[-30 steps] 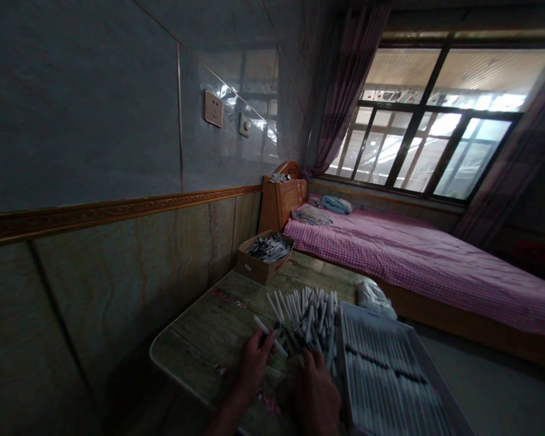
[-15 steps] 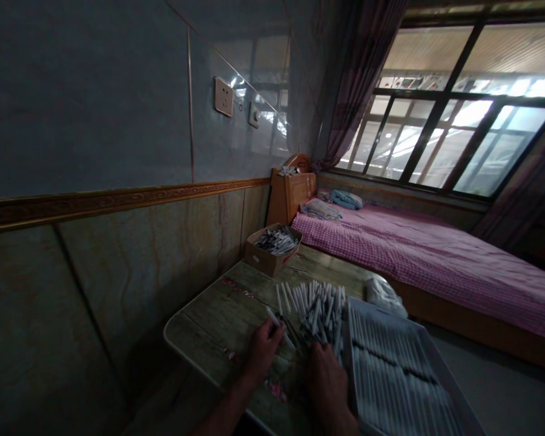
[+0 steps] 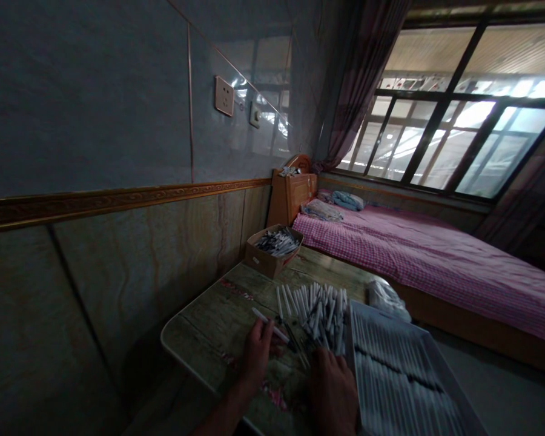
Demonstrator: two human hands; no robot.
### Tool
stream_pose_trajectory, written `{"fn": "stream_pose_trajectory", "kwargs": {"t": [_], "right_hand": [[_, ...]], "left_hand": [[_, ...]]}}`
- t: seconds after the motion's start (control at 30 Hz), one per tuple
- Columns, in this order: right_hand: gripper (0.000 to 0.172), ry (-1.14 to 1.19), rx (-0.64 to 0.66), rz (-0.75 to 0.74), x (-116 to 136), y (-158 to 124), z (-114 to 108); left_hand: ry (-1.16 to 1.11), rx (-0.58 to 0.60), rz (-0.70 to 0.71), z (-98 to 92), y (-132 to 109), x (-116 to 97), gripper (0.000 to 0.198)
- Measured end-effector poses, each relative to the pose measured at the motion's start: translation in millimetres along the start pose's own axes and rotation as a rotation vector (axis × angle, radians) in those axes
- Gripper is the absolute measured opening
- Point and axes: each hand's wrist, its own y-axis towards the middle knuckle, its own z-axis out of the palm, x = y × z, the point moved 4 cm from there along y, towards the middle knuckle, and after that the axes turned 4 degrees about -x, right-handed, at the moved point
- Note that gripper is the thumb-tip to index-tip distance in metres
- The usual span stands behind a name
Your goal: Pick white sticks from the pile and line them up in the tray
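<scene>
On a small table (image 3: 209, 330) lies a heap of white pen-like tubes (image 3: 315, 309). My left hand (image 3: 257, 357) is closed on one white tube (image 3: 270, 327) that sticks out up and left, just left of the heap. My right hand (image 3: 333, 390) rests palm down at the near edge of the heap, beside a large flat tray (image 3: 399, 375) filled with rows of white tubes; its fingers are dim and partly hidden.
A cardboard box (image 3: 272, 248) of dark-tipped pens stands at the table's far edge. A white bag (image 3: 386, 297) lies beyond the tray. A tiled wall runs along the left. A pink checked bed (image 3: 427, 260) and a window are behind.
The view has shifted slightly. My left hand has turned the tube it holds so it points more to the left. My right hand has barely moved.
</scene>
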Motion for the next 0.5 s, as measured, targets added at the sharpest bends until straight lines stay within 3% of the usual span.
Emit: {"fn": "stream_pose_trajectory", "kwargs": {"t": [0.23, 0.5], "right_hand": [[0.036, 0.403, -0.088, -0.069, 2.0, -20.4, 30.0], [0.034, 0.637, -0.192, -0.025, 0.5, -18.9, 30.7]], "left_hand": [[-0.083, -0.073, -0.021, -6.7, 2.6, -0.8, 0.041], [-0.078, -0.047, -0.016, -5.0, -1.5, -6.1, 0.041]]}}
